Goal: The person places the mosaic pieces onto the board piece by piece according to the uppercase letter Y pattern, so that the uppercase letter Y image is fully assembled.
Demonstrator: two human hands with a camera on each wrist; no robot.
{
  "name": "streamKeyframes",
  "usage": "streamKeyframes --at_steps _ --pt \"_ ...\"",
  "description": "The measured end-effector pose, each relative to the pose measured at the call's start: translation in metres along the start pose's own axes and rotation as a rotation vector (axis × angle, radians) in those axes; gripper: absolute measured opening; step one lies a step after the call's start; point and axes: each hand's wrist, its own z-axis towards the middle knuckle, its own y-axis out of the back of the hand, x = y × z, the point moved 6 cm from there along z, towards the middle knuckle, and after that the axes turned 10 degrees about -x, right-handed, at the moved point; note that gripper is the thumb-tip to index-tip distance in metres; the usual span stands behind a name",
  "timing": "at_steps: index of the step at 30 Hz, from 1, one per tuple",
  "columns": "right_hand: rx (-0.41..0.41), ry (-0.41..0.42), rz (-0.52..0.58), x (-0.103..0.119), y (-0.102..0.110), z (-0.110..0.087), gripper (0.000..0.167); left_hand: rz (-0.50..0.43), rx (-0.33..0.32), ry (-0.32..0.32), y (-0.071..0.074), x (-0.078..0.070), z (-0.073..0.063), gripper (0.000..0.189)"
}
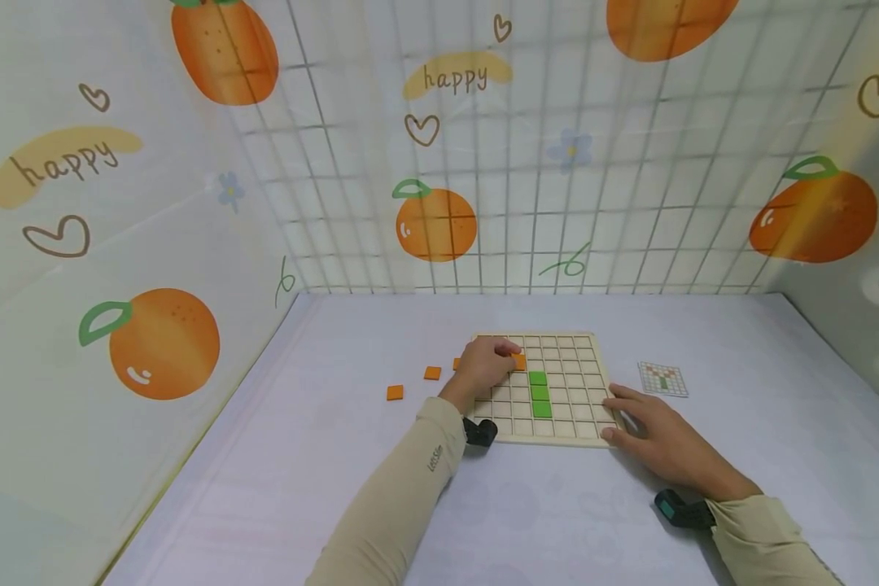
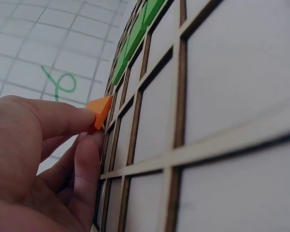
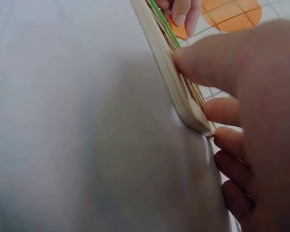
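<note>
A pale wooden grid board [image 1: 575, 407] lies on the table. Between thumb and fingertips, my left hand [image 1: 483, 366] pinches an orange square tile [image 2: 100, 108] over the upper left part of the grid. That tile [image 1: 519, 361] is tilted close against the grid bars in the left wrist view. Three green tiles [image 1: 540, 392] sit in a column of cells to the right of the left hand. My right hand [image 1: 662, 435] rests at the board's right edge, its thumb [image 3: 208, 58] on the rim near the front corner and its fairly straight fingers along the side.
Loose orange tiles [image 1: 395, 393] lie on the table left of the board, one partly hidden by the left hand. A small card with a printed grid pattern [image 1: 662, 379] lies beyond the right hand. Patterned wall sheets [image 1: 337, 203] stand behind and beside the table [image 1: 278, 456].
</note>
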Motion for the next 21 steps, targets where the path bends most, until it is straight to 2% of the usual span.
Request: streamKeyframes --at_steps 7,15,21 --pt "0.011 -0.023 -0.01 -0.0017 -0.0004 0.0004 0.058 -0.014 0.004 0.02 0.0001 0.0 0.0006 0.021" --pt "-0.016 0.021 0.013 0.0017 0.0015 -0.0002 0.054 -0.002 0.009 0.006 -0.0003 0.0 -0.0001 0.02" --pt "0.004 -0.009 0.007 -0.0008 -0.0001 -0.0003 0.057 0.008 0.002 0.007 -0.0003 -0.0012 -0.0004 0.02"
